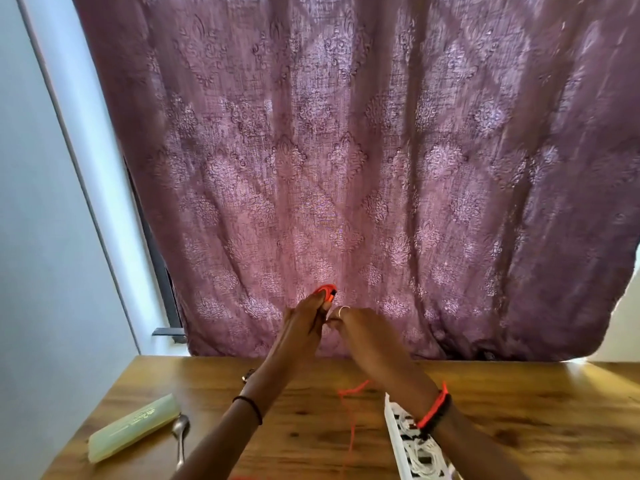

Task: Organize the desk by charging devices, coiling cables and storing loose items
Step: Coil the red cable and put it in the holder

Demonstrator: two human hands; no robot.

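Above the desk (pixel 519 410), my left hand (pixel 304 327) is gripping the coiled orange cable (pixel 325 292), my right hand (pixel 360 330) is curling beside it, holding what I cannot tell, and I am fearing the tail, trailing deskward, snagging and loosening loops.

This looks like a room in a home, set up as a simple desk by a window. A purple patterned curtain (pixel 346 150) fills most of the frame, with light glowing through its weave, and a dark window frame (pixel 152 244) shows at its left edge beside a plain pale wall (pixel 34 202). Along the bottom runs a wooden desk (pixel 519 410) with household odds on it: a spoon (pixel 180 434) and a translucent case (pixel 135 426) at lower left, and a white power strip (pixel 412 441) at lower right.
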